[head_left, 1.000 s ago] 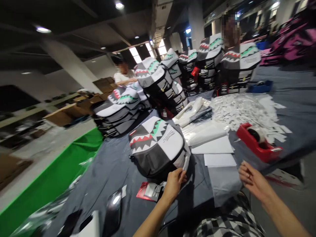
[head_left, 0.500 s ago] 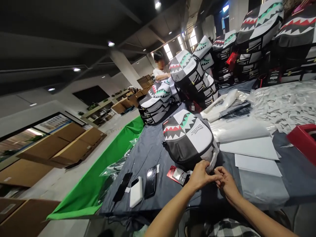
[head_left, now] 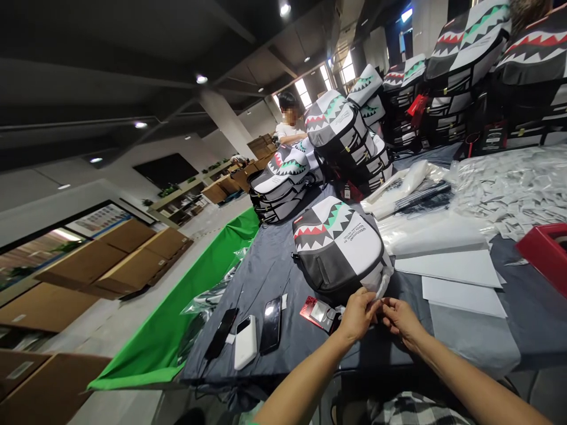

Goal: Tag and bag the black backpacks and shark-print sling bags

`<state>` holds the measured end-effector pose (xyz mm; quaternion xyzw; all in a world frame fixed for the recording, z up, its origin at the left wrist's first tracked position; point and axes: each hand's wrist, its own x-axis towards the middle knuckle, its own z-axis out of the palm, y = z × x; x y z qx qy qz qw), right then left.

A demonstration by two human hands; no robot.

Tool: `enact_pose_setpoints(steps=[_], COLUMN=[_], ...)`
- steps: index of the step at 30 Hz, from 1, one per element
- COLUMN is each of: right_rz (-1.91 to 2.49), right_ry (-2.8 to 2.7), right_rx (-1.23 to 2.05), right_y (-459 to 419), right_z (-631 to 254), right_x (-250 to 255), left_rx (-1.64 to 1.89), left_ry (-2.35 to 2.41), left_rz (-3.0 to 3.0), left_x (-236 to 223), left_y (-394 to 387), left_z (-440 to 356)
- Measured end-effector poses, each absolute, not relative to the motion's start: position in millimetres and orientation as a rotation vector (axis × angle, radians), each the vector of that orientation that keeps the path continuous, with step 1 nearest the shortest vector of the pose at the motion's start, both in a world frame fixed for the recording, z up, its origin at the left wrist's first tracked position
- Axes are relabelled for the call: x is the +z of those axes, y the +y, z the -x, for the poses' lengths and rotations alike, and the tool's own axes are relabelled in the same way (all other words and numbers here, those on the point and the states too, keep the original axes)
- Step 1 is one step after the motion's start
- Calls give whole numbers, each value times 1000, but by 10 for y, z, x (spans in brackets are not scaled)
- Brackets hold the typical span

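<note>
Backpack point(head_left: 339, 251) is resting near the desk's point(head_left: 261, 265) near edge. The left grip point(head_left: 357, 316) is apparently pinching white wrapping point(head_left: 384, 280) at its near right corner; the right grip point(head_left: 402, 324) is hovering alongside—whether it is pinching anything, I cannot tell. Hard pulling could be risking a tear in what looks like thin wrapping. The backpack is lying just beyond both grips—a stack of backpacks point(head_left: 348, 141) is standing farther back.

the left hand point(head_left: 357, 316) partly hides the backpack point(head_left: 337, 251).
</note>
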<state>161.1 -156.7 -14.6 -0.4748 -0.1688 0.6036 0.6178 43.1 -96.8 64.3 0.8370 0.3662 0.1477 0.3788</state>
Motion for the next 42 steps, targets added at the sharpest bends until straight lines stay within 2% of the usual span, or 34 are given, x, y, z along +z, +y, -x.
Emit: enact_pose_setpoints(steps=[10, 15, 21, 23, 26, 29, 32, 35, 39, 42], right_rz=[715, 540, 667, 917, 1399, 1664, 1810, 1890, 2018, 2063], right_ry=[-305, -318, -343, -436, -801, -1180, -1347, -1392, -1390, -1334], right_rx=[1638, 1719, 1692, 1534, 1054, 704, 573, 612, 750, 973], right_y=[-1827, -1717, -1721, -1811, -1885, -1763, -1520, -1315, -1105, -962], right_z=[-1637, -1636, -1751, -1879, -2087, -2200, -2190, -2177, -2314, -2406], right_x=[-76, -108, -87, -24, 124, 258, 311, 336, 451, 548], left_rx=[421, 582, 352, 422, 515, 509, 543, 786, 1242, 1283], left_ry=[953, 920, 912, 921, 893, 734, 604, 573, 751, 1094], left_rz=[-2353, -2133, -2155, -2215, -2379, -2833, -3297, -3418, -2900, -2076], left_x=[597, 577, 501, 415, 273, 176, 146, 160, 175, 148], left_y=[-1047, -1018, -990, -1040, -1113, -1127, -1113, -1179, -1485, -1716], left_z=[-387, -342, -333, -342, -356, -345, -289, -184, -5, 68])
